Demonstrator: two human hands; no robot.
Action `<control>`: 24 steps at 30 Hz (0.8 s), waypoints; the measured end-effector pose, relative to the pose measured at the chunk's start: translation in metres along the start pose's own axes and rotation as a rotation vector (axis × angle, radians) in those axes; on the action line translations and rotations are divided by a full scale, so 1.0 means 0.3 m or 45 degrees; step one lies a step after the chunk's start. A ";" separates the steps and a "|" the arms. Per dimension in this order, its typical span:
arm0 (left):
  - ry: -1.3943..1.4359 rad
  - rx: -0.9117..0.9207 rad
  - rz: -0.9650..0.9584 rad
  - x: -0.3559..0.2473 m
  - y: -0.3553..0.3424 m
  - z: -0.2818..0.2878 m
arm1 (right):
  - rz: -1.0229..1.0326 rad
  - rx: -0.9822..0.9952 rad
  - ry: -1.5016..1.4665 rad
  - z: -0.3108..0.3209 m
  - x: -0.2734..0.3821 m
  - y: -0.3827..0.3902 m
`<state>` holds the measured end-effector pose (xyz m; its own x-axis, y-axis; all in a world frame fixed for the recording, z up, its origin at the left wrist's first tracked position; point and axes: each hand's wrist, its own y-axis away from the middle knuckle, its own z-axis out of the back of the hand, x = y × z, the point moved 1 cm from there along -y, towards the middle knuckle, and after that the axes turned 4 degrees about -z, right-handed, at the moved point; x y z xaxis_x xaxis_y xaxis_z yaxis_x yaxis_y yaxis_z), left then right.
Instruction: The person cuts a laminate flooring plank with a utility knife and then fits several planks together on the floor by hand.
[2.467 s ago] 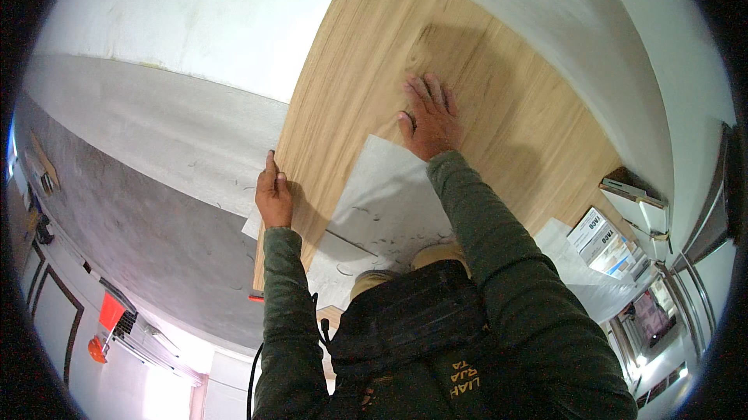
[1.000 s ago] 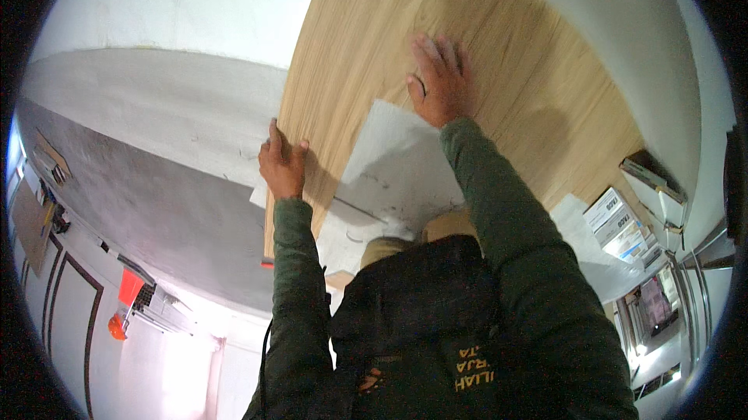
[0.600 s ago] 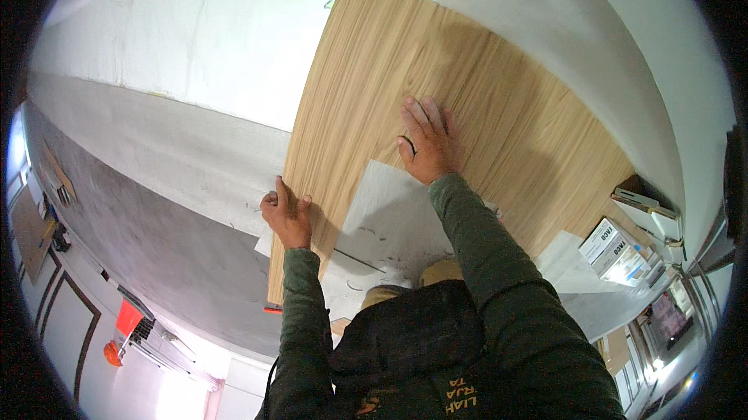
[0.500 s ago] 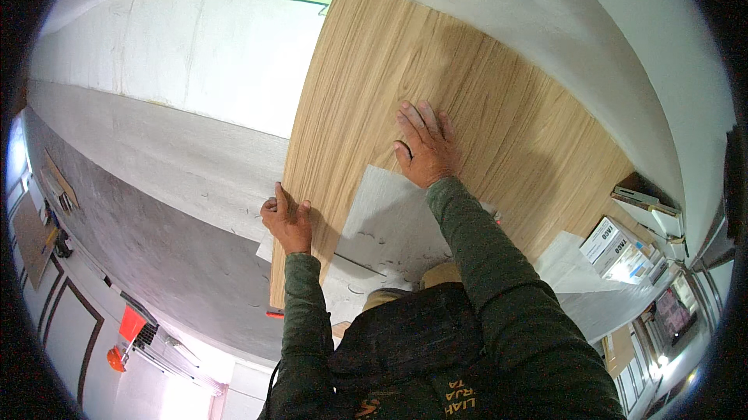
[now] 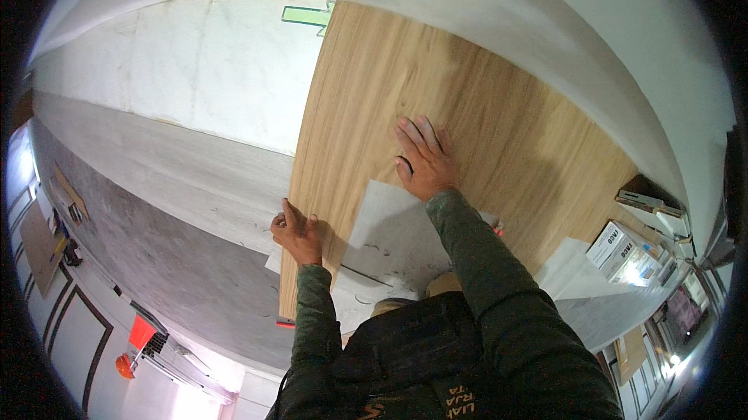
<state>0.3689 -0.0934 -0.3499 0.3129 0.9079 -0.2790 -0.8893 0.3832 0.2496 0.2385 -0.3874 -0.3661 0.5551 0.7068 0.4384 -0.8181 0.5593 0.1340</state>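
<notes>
A wide light-brown wood-grain board (image 5: 366,85) spreads out before me. My right hand (image 5: 427,167) lies on it palm down, with its fingers spread and nothing in them. At the board's left edge rests my left hand (image 5: 299,238). Its index finger stretches along the edge, the thumb stands apart on the board, and the other fingers are bent and partly hidden. Between my arms, a grey sheet with a straight left edge (image 5: 389,225) meets the wood, with dark curled scraps on it. Just below the board's lower left corner sits a small red object (image 5: 286,324).
White surface (image 5: 234,69) with a green outlined marking (image 5: 305,15) adjoins the board on the left, then pale and dark grey strips. White printed boxes (image 5: 612,252) stand at the right. An orange helmet-like object (image 5: 125,366) and a red dustpan-like item (image 5: 141,333) are at lower left.
The whole view has shifted slightly, with the scene lying lower in the picture. Both hands stay at about the same places on the board.
</notes>
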 end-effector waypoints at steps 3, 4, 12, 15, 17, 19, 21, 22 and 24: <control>0.021 0.012 0.017 -0.007 0.000 0.000 | -0.015 0.023 -0.051 -0.003 -0.005 0.001; 0.031 0.017 0.020 -0.011 0.000 0.001 | -0.017 0.021 -0.047 -0.004 -0.009 0.003; 0.040 -0.020 0.033 -0.034 0.011 0.006 | -0.041 0.028 -0.060 -0.004 0.000 0.002; 0.070 -0.047 0.072 -0.048 0.013 0.008 | -0.080 0.079 -0.052 -0.003 0.011 0.004; 0.097 -0.075 0.079 -0.049 0.015 0.001 | -0.110 0.107 -0.053 -0.004 0.016 0.002; 0.127 -0.112 0.061 -0.045 0.020 -0.010 | -0.108 0.114 -0.062 -0.005 0.019 0.000; 0.133 -0.118 0.077 -0.061 0.018 -0.012 | -0.080 0.092 -0.069 -0.008 0.003 -0.004; 0.137 -0.121 0.082 -0.068 0.016 -0.010 | -0.063 0.067 -0.039 -0.012 0.002 -0.002; 0.130 -0.165 0.025 -0.071 0.019 -0.006 | -0.033 0.016 0.021 -0.015 0.005 0.003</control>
<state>0.3567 -0.1109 -0.3442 0.2652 0.8906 -0.3694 -0.9327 0.3341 0.1359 0.2393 -0.3839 -0.3695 0.5782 0.6994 0.4200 -0.8053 0.5718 0.1564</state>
